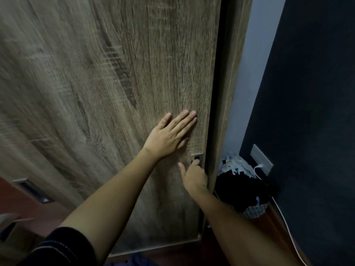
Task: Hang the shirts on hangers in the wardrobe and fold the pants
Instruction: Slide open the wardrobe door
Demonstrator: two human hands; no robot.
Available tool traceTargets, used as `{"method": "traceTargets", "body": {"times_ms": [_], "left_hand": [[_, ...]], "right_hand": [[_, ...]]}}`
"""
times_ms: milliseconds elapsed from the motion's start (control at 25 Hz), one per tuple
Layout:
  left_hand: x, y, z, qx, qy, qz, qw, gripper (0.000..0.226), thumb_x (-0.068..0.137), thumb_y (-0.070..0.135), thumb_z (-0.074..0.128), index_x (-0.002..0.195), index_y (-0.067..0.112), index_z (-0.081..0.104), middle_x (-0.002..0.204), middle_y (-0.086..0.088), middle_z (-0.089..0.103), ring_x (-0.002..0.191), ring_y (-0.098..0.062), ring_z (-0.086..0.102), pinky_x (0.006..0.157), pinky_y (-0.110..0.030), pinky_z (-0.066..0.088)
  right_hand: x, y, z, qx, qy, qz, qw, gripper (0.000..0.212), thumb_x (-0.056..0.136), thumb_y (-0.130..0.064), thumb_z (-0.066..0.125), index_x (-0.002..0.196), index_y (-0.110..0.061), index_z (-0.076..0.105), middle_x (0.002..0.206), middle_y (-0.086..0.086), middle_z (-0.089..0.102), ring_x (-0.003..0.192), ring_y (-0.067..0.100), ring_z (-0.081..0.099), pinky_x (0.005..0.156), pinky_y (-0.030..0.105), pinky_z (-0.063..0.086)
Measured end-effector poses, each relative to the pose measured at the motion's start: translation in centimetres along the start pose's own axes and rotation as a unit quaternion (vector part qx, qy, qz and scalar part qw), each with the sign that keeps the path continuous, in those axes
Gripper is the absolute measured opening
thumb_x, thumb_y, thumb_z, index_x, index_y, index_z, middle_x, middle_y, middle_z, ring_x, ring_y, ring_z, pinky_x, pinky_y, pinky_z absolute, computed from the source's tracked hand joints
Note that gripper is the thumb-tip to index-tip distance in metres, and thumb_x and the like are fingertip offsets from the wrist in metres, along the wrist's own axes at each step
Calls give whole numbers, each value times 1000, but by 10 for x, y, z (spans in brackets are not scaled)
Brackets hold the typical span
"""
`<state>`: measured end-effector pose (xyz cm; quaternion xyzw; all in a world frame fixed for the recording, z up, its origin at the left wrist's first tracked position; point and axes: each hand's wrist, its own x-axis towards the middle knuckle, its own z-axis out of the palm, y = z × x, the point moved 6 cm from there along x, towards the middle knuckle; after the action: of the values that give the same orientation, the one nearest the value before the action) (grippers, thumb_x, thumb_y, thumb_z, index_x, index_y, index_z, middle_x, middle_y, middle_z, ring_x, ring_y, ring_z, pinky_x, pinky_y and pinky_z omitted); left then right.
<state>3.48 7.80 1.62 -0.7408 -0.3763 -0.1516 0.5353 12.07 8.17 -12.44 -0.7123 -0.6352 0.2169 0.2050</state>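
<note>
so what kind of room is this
Probably a home bedroom: the left hand lies flat on a wood-grain wardrobe door, the right hand hooks its recessed handle, and a basket of clothes sits in the corner beside a wall socket.

wardrobe door (107, 77) is grey-brown woodgrain, wall (315, 93) right of it dark navy, outlet plate (261, 159) grey, cable (286, 223) white.

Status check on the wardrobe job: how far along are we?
Done: nothing visible; no hung shirt or folded pants in view. In hand: the left hand lies flat on the wardrobe door while the right hand hooks fingers into its recessed handle; a dark gap shows at the door's right edge. Left: seemingly all hanging and folding; a basket beside the wardrobe holds heaped clothes.
</note>
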Motion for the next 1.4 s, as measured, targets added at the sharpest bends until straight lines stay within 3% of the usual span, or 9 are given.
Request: {"method": "traceTargets", "body": {"times_ms": [520,760,1160,1400], "left_hand": [[-132,-113,-17,16,-21,0,1000,61,96,44,33,149,16,20,154,3,17,141,-15,19,113,-39,4],[-209,-179,-18,38,-12,-12,999,65,96,50,34,149,16,18,159,-2,7,146,-17,-3,114,-39,5],[-311,-265,-28,59,-20,-7,998,67,95,53,39,148,16,22,159,-1,0,146,-16,7,111,-41,13],[-350,-297,-33,72,-50,-11,996,69,96,52,37,149,15,16,159,-2,-3,146,-18,3,115,-42,7]], "right_hand": [[-69,-132,87,12,-18,-34,999,53,94,-50,39,123,-6,36,116,17,62,105,32,61,80,35,48],[-101,-207,147,34,-58,-33,997,47,94,-39,45,124,-5,33,119,18,61,109,33,60,83,38,49],[-138,-302,226,3,-125,-58,990,54,96,-33,44,135,-1,25,127,19,57,118,32,55,91,36,45],[-155,-338,252,-7,-148,-106,983,53,95,-32,45,135,-2,26,125,18,58,116,32,56,91,39,46]]}}
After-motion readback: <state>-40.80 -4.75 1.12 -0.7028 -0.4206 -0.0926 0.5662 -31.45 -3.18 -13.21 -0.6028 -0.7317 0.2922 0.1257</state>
